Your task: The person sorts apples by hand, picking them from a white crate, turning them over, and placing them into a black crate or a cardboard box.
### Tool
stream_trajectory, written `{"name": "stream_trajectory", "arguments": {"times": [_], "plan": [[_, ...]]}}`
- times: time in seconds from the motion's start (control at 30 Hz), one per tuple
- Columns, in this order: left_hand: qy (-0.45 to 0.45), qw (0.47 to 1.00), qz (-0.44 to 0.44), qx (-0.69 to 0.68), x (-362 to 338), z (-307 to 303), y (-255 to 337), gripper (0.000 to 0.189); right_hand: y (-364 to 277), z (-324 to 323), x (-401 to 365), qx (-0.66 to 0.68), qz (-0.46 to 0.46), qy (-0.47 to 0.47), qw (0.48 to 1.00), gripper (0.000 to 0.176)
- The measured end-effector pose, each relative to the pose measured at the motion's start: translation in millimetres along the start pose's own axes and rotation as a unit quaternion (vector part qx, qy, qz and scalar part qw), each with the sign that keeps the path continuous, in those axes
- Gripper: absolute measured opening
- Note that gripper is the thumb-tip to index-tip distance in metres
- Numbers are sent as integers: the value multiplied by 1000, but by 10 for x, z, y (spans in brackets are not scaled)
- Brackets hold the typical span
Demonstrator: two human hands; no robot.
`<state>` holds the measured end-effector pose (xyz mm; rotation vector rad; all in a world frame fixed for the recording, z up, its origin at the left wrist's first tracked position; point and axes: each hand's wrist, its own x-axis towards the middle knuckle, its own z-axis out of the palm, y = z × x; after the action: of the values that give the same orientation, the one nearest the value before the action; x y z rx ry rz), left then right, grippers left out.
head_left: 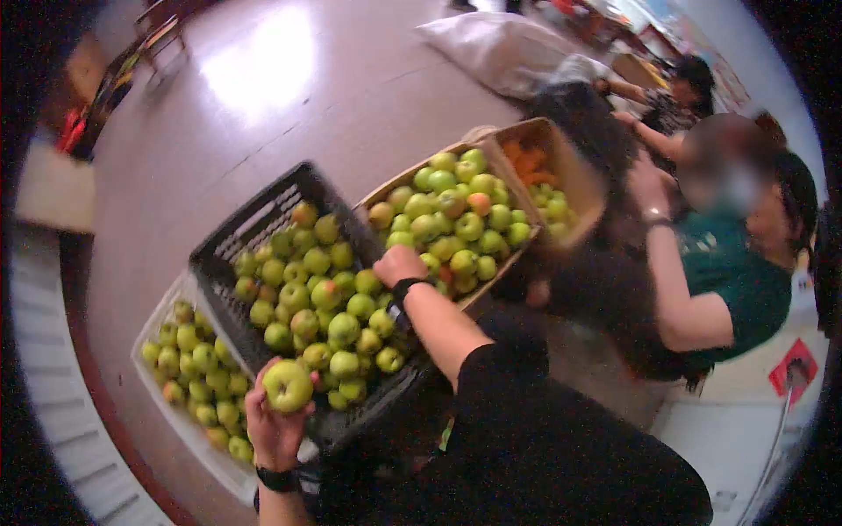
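Observation:
My left hand [274, 431] is wrapped round a yellow-green apple [287, 386], held up above the near left corner of the black plastic crate [303, 180]. Many green apples [326, 294], a few with a red blush, fill that crate. My right hand [402, 265], fingers curled, is over the edge between the crate and a cardboard box [372, 195] heaped with green apples [452, 203]. Its fingertips face away from me, so whatever they grip is hidden. Dark bands circle both wrists.
A white crate of apples [200, 373] stands left of the black one. Beyond the cardboard box is another box [589, 180] holding apples and orange pieces. A person in a green shirt [728, 272] sits at the right, another person behind. A pale sack [500, 54] lies on the floor.

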<state>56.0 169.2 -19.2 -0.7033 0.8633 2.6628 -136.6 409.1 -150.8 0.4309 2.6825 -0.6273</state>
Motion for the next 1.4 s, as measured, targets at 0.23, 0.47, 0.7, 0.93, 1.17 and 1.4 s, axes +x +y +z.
{"name": "stream_trajectory", "arguments": {"times": [0.23,0.47,0.7,0.93,1.17,1.4], "plan": [[5,996,83,34,71,-225,9,43,114,268,269,-80,-64,43,994,35],[-5,991,136,14,43,-332,-8,53,384,419,532,-152,-143,44,977,30],[-37,981,184,40,47,-325,-39,59,531,593,730,-128,-102,30,986,37],[-8,969,244,25,72,-236,104,37,629,525,1084,-302,-251,4,920,44],[296,578,647,401,-431,-421,508,39,657,425,1248,-410,-353,-3,841,53],[242,771,572,-138,-1586,-1777,235,36,788,570,1714,-428,-331,7,841,29]]}}
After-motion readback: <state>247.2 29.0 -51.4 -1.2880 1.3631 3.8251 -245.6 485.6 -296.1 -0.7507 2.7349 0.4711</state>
